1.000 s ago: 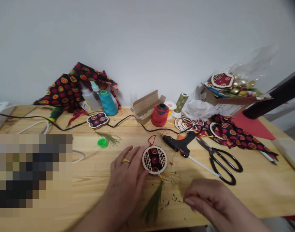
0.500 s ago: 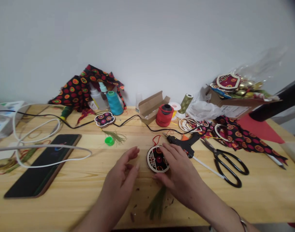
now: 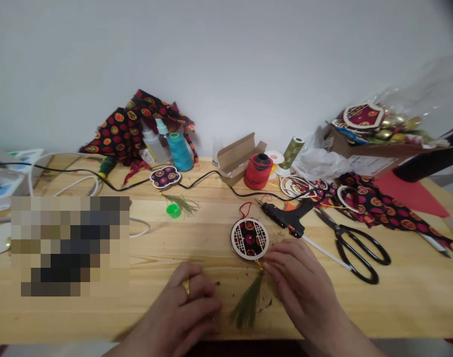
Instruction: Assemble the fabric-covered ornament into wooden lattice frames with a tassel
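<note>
A round wooden lattice ornament [image 3: 249,239] with a dark floral fabric centre lies flat on the pine table [image 3: 408,297], a red cord loop [image 3: 244,209] rising from its top. Below it hangs a green pine-needle tassel [image 3: 247,306]. My right hand [image 3: 301,280] is at the tassel's top, its fingertips pinched on the yellow binding [image 3: 261,266]. My left hand [image 3: 184,310], wearing a gold ring, rests curled on the table left of the tassel, holding nothing.
Behind the ornament lie a black hot glue gun [image 3: 288,216] and black-handled scissors [image 3: 355,250]. A second ornament [image 3: 165,177], a green cap [image 3: 173,210], a red spool [image 3: 258,172] and patterned fabric [image 3: 375,210] lie further back. A pixelated patch [image 3: 70,245] covers the table's left.
My right hand has moved off the ornament's face down to the tassel's top. My left hand has curled and dropped nearer the table's front edge. The view has shifted slightly.
</note>
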Tool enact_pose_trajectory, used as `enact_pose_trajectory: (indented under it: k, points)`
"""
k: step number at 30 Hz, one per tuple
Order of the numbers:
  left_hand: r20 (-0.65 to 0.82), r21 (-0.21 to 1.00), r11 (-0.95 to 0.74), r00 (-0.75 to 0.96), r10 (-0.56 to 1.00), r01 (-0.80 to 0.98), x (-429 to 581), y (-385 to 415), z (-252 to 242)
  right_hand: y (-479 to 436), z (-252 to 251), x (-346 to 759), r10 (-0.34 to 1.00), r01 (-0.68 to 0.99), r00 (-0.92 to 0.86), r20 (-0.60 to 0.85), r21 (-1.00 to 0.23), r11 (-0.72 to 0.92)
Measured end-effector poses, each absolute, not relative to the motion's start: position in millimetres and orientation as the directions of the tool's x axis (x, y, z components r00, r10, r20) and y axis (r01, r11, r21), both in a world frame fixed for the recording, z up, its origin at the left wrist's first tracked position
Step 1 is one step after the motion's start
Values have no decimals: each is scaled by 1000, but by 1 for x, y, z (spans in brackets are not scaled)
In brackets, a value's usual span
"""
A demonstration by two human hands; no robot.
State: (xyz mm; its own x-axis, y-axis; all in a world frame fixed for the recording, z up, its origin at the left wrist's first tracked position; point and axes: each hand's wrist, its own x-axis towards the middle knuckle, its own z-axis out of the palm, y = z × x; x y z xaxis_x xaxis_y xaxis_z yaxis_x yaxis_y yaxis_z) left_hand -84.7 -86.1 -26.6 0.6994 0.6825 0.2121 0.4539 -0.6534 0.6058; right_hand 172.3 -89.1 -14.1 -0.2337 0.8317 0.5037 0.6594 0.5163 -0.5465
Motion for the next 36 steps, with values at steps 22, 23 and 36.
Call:
enact_pose_trajectory:
  k: [22, 23, 36]
  points:
    - [-64, 829, -108, 284, 957, 549, -76, -72, -12, -95, -18, 177, 831, 618, -224, 510, -585, 526]
    - [-106, 843, -25, 212, 972, 537, -73, -70, -9, -95, -17, 177, 829, 616, -234, 509, -582, 531]
    - [-351, 924, 335, 63, 934, 185, -49, -50, -4, -104, -13, 176, 837, 597, -303, 455, -595, 539]
